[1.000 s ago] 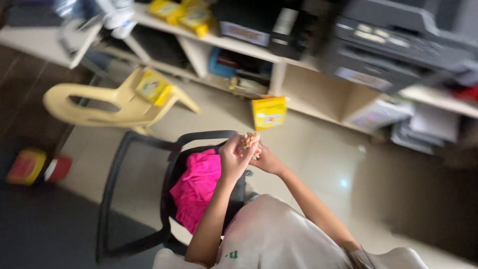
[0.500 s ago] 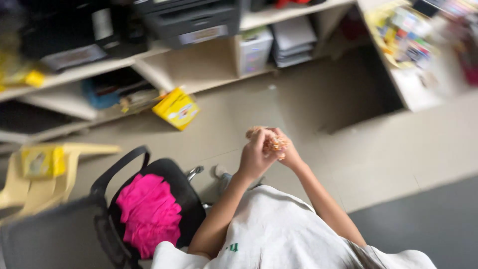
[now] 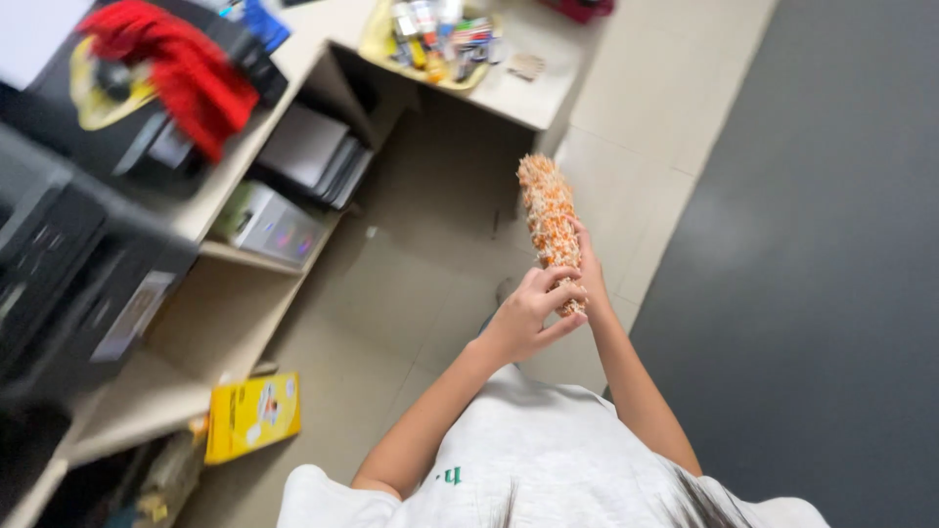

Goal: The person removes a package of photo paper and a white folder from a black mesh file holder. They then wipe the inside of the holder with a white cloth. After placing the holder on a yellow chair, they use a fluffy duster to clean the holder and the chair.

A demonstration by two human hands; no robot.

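Gripping the roll (image 3: 549, 220) at its lower end, you're holding it up in front of your chest, above the tiled floor (image 3: 391, 293). It's an orange-and-white speckled, fuzzy-looking cylinder, tilting slightly away from you. Your left hand (image 3: 528, 318) is wrapping it from the near side, fingers (image 3: 565, 290) curling shut around the base. Your right hand (image 3: 590, 279) is closing on it from behind, mostly hidden by the roll. You're doing well to keep both grips low and snug, since the long free end could wobble, I'd judge. Keep it steady and clear of the shelf (image 3: 245, 254) on your left, where a yellow box (image 3: 252, 417) is lying on the floor.
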